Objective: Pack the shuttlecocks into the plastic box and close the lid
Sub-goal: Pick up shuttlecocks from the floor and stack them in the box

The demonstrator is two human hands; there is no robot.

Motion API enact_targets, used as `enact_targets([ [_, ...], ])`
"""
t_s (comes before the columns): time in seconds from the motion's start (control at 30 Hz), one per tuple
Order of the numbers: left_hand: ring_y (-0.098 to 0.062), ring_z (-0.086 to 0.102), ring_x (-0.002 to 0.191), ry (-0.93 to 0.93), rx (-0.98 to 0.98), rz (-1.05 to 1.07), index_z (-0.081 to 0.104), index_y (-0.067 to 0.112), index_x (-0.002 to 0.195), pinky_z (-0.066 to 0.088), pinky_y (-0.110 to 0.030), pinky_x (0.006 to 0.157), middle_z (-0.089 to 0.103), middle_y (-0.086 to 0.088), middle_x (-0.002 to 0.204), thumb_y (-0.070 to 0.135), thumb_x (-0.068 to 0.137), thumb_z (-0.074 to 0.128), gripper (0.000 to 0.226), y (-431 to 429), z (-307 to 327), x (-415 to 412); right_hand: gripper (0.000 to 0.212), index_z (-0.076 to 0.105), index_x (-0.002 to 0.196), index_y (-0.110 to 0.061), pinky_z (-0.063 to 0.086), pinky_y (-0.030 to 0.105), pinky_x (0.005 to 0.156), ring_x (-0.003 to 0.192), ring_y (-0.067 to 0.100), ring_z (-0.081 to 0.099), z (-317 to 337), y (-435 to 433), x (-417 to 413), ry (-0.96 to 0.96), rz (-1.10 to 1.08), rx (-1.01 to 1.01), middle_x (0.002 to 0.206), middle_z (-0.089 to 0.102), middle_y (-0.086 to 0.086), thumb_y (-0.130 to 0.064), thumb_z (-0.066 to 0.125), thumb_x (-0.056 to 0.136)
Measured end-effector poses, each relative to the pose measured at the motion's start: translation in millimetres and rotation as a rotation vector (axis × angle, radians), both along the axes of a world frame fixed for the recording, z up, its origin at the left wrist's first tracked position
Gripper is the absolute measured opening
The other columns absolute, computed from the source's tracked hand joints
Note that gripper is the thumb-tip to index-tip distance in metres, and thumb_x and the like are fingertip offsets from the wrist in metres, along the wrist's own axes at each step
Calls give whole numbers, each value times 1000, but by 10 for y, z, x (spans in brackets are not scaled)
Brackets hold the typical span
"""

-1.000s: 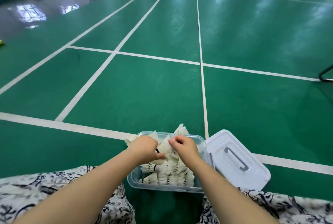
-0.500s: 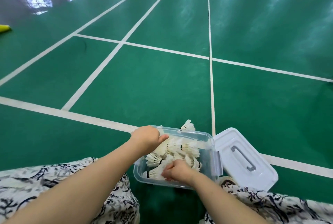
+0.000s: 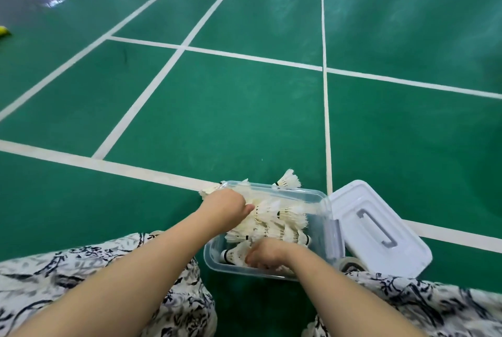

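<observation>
Shuttlecocks [image 3: 277, 220] lie heaped in the clear plastic box [image 3: 324, 202], which sits on the green court floor [image 3: 244, 119] between the person's knees. The knees are draped in black-and-white patterned cloth [image 3: 95, 268].

At the box's near end, the right grip [image 3: 267, 255] is down among the feathers. Its fingers are curled over the skirt of a shuttlecock whose black-banded cork points at the near-left corner. A second ago this grip was up on top of the pile beside the other one. Half a second ago it had already dropped to the near end, and it has hardly shifted since.

The left grip [image 3: 225, 209] is knuckles-up at the box's far-left corner, where it was half a second ago. It is clenched on a bunch of shuttlecocks: its fingers fold down out of sight, its thumb points along the pile, and feathers splay out past the corner on its far side. The rest of the heap lies between the two grips and to their right.

A pale round roll [image 3: 350, 262] is tucked just beside the box's near-right corner. The white lid [image 3: 407, 249] lies off the box, against its right side, its grey handle [image 3: 376, 226] facing up.

One stray shuttlecock [image 3: 289, 179] pokes up over the far rim. Beyond it, white court lines [image 3: 152, 171] cross the floor. A yellow object [image 3: 4, 32] sits at the far left edge.
</observation>
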State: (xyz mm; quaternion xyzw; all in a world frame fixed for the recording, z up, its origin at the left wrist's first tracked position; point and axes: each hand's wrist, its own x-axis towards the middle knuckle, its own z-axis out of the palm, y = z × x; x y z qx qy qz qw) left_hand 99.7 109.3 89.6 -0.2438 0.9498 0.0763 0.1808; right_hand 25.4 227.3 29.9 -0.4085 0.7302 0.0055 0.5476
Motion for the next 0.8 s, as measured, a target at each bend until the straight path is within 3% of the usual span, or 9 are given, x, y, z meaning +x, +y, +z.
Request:
enact_targets([
  [0.07,-26,54,72,0,-14,-4,57,7,73,47,-33,70,62,-11,79,41,99,26,54,30,37,-27,24,67,108,-9,41,21,59,67,11,52,100,-33,-101,-21,-131,-64,86,64,2,-16,49,93],
  [0.17,-31,61,84,-11,-33,-11,58,8,75,45,-32,70,67,-17,92,34,99,29,45,95,74,-58,9,55,78,-23,43,25,64,68,12,49,220,-31,-269,29,-387,-237,75,54,-5,-15,57,84],
  [0.3,-29,62,91,-105,-46,-27,65,3,96,49,-35,77,67,-15,100,22,98,32,38,216,87,-113,34,42,95,-21,36,28,57,69,16,45,364,44,-306,-4,-443,-310,82,50,-2,-24,68,73],
  [0.4,-26,54,82,-138,47,21,66,0,100,49,-35,81,62,-16,91,23,95,37,37,311,130,-190,28,52,92,-22,44,31,68,76,17,52,414,109,-240,-15,-385,-329,84,56,-2,-30,71,73],
  [0.5,-29,59,90,-156,92,26,65,0,103,47,-34,78,64,-19,96,27,93,42,38,402,184,-241,23,66,88,-19,53,36,85,91,21,65,345,170,-165,8,-365,-328,95,71,3,-36,71,73],
  [0.57,-28,57,86,-170,102,15,65,0,106,44,-34,74,65,-18,98,27,93,43,37,448,194,-238,10,64,73,-22,52,33,78,80,20,63,318,212,-127,29,-384,-337,84,69,2,-31,68,76],
  [0.63,-27,54,83,-165,140,14,65,-1,106,44,-35,74,65,-18,98,27,94,41,38,460,179,-218,18,57,62,-24,46,29,70,74,18,56,308,230,-114,59,-384,-339,77,63,1,-24,66,77],
  [0.8,-32,59,102,-46,182,56,61,3,106,47,-35,81,66,-18,109,13,92,37,30,377,104,-143,31,49,51,-22,37,23,54,62,17,48,339,243,-134,98,-398,-327,58,52,-2,-16,68,75],
])
